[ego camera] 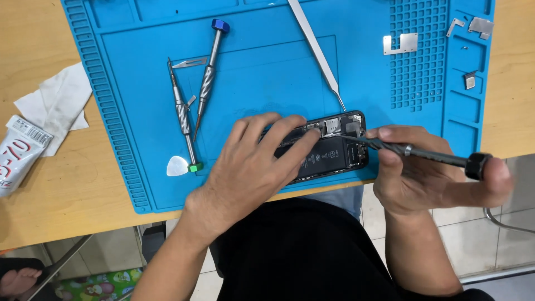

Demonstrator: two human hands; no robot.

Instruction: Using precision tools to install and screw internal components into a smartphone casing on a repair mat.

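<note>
Head view: left hand [253, 167] presses spread fingers on the opened phone [329, 147] lying on the blue mat [267, 67]; right hand [429, 173] grips a black screwdriver [423, 153]. White printed tube [19, 153] lies far left.

A blue work mat [139, 83] covers the wooden bench [56, 184]. Up and left of the left grip lie two idle screwdrivers, one blue-capped [207, 78] and one green-capped [183, 114], with a white pick [177, 166] beside the green cap. Metal tweezers [316, 50] lie above. Small metal plates [400, 43] rest above the right grip. Crumpled tissue [56, 103] and a white tube [16, 153] sit far left.
</note>
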